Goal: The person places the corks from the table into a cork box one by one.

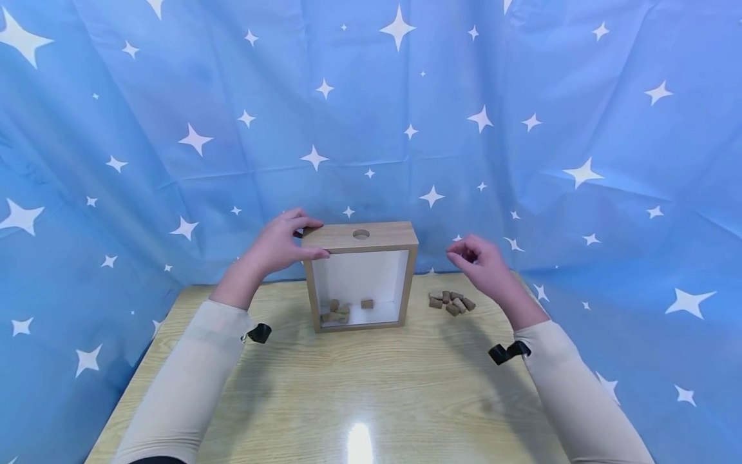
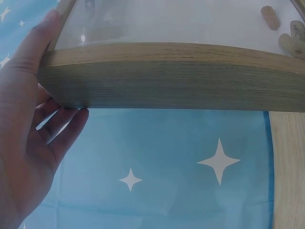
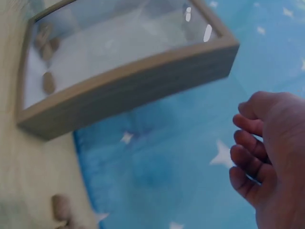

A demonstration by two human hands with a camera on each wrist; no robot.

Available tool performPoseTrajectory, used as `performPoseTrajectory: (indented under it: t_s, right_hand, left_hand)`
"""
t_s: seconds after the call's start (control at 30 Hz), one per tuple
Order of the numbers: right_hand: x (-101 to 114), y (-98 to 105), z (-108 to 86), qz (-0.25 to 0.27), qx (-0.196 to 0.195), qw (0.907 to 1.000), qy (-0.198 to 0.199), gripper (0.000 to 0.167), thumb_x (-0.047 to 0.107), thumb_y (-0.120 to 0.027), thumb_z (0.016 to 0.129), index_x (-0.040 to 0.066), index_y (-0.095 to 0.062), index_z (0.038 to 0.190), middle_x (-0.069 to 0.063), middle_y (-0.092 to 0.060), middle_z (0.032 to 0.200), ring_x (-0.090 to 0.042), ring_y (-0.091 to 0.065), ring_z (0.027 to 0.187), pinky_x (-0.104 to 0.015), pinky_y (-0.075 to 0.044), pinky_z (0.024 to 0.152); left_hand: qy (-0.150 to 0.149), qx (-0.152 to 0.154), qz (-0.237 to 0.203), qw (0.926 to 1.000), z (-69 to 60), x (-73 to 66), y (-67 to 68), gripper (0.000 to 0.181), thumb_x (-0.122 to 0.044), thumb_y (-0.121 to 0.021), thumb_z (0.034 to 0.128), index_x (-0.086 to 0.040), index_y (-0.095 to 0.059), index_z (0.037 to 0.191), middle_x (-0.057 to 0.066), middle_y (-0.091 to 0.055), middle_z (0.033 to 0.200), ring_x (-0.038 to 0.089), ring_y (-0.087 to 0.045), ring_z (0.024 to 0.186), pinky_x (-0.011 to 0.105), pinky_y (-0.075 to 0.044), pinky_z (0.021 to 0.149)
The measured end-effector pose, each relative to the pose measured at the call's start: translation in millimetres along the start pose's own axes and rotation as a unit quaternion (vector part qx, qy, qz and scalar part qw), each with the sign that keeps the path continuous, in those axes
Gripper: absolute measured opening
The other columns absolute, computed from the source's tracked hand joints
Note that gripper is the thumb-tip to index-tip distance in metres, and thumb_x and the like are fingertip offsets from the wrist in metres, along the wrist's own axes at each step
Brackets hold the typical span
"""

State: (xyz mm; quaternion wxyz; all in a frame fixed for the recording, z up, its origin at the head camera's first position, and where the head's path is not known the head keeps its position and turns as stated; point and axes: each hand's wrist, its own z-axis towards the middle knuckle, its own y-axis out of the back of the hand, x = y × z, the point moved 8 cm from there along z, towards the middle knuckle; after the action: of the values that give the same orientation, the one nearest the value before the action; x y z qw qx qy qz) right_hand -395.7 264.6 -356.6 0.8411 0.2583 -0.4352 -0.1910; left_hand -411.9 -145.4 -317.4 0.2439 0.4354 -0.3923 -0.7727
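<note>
A wooden-framed box (image 1: 413, 283) with a clear front and a round hole in its top stands upright; several corks (image 1: 367, 303) lie inside at the bottom. My left hand (image 1: 278, 241) grips its upper left corner, thumb at the front edge and fingers behind, also seen in the left wrist view (image 2: 28, 114). To the right of the box, my right hand (image 1: 481, 261) is in the air above loose corks (image 1: 455, 301). In the right wrist view its fingers are loosely curled, with no object visible between them, and the hand (image 3: 281, 148) is apart from the box.
The light wooden table (image 1: 359, 380) extends in front of the box. A blue curtain with white stars (image 1: 371, 129) hangs behind and at both sides of it.
</note>
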Motion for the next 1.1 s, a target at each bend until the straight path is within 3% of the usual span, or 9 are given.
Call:
performPoseTrajectory:
  t_s: [0.3, 0.47, 0.6, 0.93, 1.1]
  right_hand:
    - [-71, -11, -37.7, -0.048, 0.031, 0.9964, -0.063, 0.013, 0.015, -0.072, 0.110, 0.003, -0.076, 0.115, -0.010, -0.066, 0.099, -0.021, -0.054, 0.075, -0.033, -0.045, 0.063]
    - [-123, -20, -58.8, -0.068, 0.034, 0.9917, -0.104, 0.022, 0.014, -0.071, 0.110, -0.001, -0.075, 0.125, -0.011, -0.068, 0.101, -0.021, -0.062, 0.083, -0.031, -0.051, 0.067]
    - [-151, -24, -74.0, -0.069, 0.038, 0.9881, -0.132, 0.027, 0.010, -0.071, 0.108, -0.004, -0.072, 0.132, -0.014, -0.069, 0.109, -0.024, -0.065, 0.093, -0.033, -0.054, 0.074]
    - [-176, -32, -87.5, -0.047, 0.058, 0.9799, -0.185, 0.039, 0.011, -0.066, 0.111, -0.006, -0.063, 0.145, -0.024, -0.061, 0.126, -0.035, -0.063, 0.105, -0.041, -0.054, 0.079]
    - [-185, -38, -93.0, -0.039, 0.070, 0.9785, -0.190, 0.041, 0.011, -0.065, 0.112, -0.005, -0.060, 0.150, -0.024, -0.060, 0.125, -0.036, -0.064, 0.108, -0.047, -0.054, 0.084]
  left_hand:
    - [0.003, -0.006, -0.005, 1.0000, -0.9, 1.2, 0.3, 0.076, -0.051, -0.095, 0.0874, -0.016, -0.071, 0.150, 0.001, -0.060, 0.125, 0.027, -0.056, 0.113, 0.051, -0.050, 0.098]
    - [0.003, -0.004, -0.003, 1.0000, -1.0, 0.4, 0.6, 0.075, -0.048, -0.095, 0.0883, -0.015, -0.070, 0.151, 0.003, -0.058, 0.120, 0.028, -0.053, 0.106, 0.049, -0.046, 0.091]
    - [0.004, 0.001, -0.003, 1.0000, -1.2, -0.5, 0.0, 0.076, -0.050, -0.094, 0.0888, -0.015, -0.070, 0.152, 0.003, -0.057, 0.117, 0.027, -0.051, 0.103, 0.047, -0.043, 0.088]
    - [0.008, 0.001, -0.005, 1.0000, -1.5, 0.6, -0.5, 0.078, -0.053, -0.095, 0.0868, -0.016, -0.070, 0.151, 0.003, -0.058, 0.119, 0.030, -0.056, 0.111, 0.049, -0.047, 0.094]
    - [0.001, 0.002, -0.006, 1.0000, -0.4, -1.4, 0.2, 0.079, -0.054, -0.094, 0.0871, -0.015, -0.070, 0.151, 0.003, -0.059, 0.120, 0.029, -0.057, 0.112, 0.050, -0.049, 0.097]
